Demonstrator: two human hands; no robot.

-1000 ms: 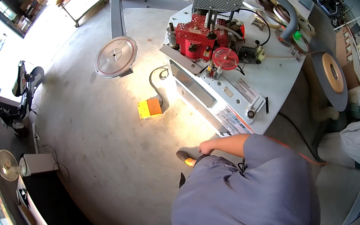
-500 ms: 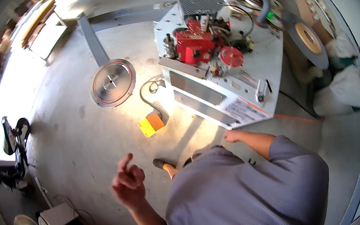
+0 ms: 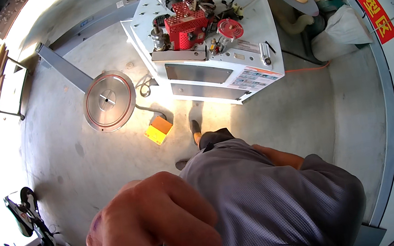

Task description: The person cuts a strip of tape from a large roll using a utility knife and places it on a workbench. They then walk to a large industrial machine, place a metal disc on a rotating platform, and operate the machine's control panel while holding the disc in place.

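Note:
My left hand fills the lower left, close to the camera. Its fingers are bent in, and I see nothing in them; part of the hand runs off the lower edge. My right forearm shows beside my grey shirt, but the right hand is hidden behind my body. In front of me stands a white machine bench with a perforated red guard and a round red knob on it. Neither hand is at the bench.
A round metal plate on a grey arm stands left of the bench. A yellow-orange foot pedal box lies on the floor with its cable. White sacks lean by the right wall. A two-wheeler stands far left.
My left hand has come up close to the camera, its fingers more curled. The right hand has drawn back out of sight behind my body. The view has shifted, with the bench now higher.

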